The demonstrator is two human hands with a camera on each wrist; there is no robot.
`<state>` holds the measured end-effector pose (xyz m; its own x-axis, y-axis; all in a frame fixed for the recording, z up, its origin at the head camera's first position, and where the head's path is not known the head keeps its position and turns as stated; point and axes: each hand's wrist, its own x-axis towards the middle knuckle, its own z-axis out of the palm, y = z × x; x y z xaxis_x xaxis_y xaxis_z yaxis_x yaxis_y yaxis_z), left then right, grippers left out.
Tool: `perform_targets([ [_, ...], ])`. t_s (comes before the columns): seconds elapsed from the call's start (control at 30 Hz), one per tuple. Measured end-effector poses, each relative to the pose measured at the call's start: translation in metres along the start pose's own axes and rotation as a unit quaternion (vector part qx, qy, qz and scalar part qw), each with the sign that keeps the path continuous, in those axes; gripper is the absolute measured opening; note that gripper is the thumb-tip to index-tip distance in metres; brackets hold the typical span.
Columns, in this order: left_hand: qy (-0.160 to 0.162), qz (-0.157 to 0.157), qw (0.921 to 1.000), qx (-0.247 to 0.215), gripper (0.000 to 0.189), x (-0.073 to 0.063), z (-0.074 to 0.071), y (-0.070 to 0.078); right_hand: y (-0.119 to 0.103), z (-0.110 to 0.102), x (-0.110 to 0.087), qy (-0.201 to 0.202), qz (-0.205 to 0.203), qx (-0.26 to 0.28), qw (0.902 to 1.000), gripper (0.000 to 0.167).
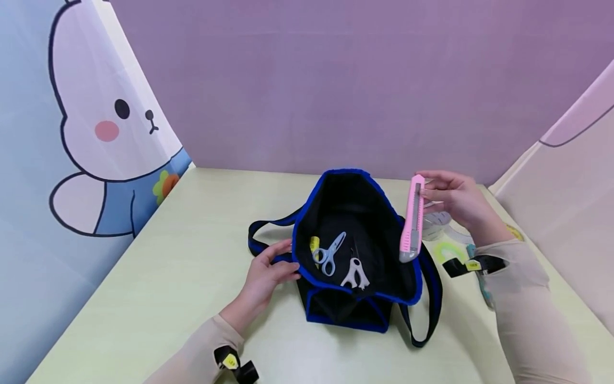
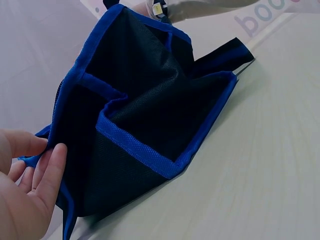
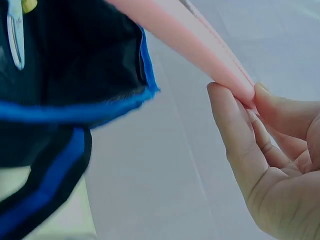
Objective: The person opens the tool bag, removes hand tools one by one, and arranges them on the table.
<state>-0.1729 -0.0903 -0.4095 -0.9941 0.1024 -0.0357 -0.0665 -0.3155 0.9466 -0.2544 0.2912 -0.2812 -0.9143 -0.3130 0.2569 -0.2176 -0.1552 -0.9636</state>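
Holding the pink cutter (image 1: 412, 218) by its far end, the right hand (image 1: 453, 200) has it pinched between thumb and fingers, just beyond the right side of the black bag (image 1: 357, 200). From where I stand, the relation to watch is between the cutter's grey end (image 1: 408, 257) and the bag's blue rim (image 1: 347, 171). Its long axis runs from the fingertips back toward the person, tilted slightly left, so that end is closer to the mouth than the hand is, overlapping the right rim in the head view; how high it sits above it, I can't tell. Across on the left, the left hand (image 1: 268, 274) pinches the rim, thumb against fingers, well apart from the cutter. Inside lie blue scissors (image 1: 328, 260) and white-handled scissors (image 1: 355, 262), with a yellow item (image 1: 314, 244) beside the blue pair. I judge that bringing the cutter over the mouth would need a short leftward shift
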Motion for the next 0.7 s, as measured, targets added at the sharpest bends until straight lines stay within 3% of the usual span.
perform_targets([
  [0.2,0.006,0.001,1.0,0.001,0.056,0.0,0.0,-0.001,-0.005,-0.02,-0.012,0.031,0.037,-0.031,0.9983,0.041],
  [0.57,0.01,0.004,0.9999,-0.006,0.056,0.001,0.0,0.0,-0.007,-0.063,-0.032,0.054,0.079,-0.053,0.994,0.045],
  [0.7,0.01,0.002,0.9999,-0.004,0.055,0.0,-0.001,-0.001,-0.005,-0.077,-0.04,0.06,0.101,-0.087,0.9893,0.046],
])
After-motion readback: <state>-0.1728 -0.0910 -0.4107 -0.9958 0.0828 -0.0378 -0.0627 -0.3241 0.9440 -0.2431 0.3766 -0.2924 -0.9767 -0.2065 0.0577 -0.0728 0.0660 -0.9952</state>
